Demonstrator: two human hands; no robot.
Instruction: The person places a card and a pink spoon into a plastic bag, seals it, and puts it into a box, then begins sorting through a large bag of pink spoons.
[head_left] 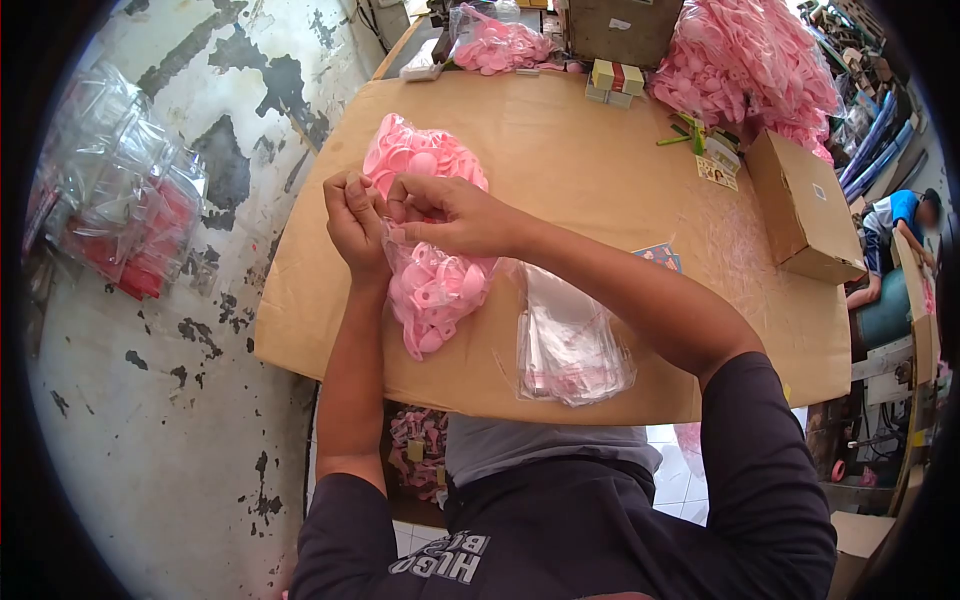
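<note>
Near the table's left side, my left hand has its fingers curled and pressed together at the edge of a clear plastic bag. Beside it, my right hand pinches at the same bag from the right. The clear bag of pink plastic pieces hangs or lies just below both hands. Behind my hands lies a heap of pink pieces, partly hidden by my fingers. What exactly is between the fingertips is too small to make out. A stack of flat clear bags lies to the right of my hands.
On the brown table stand a cardboard box, small yellow boxes and green-handled tool. Large bags of pink pieces sit at the back right. Clear bags hang left. Another person is at far right.
</note>
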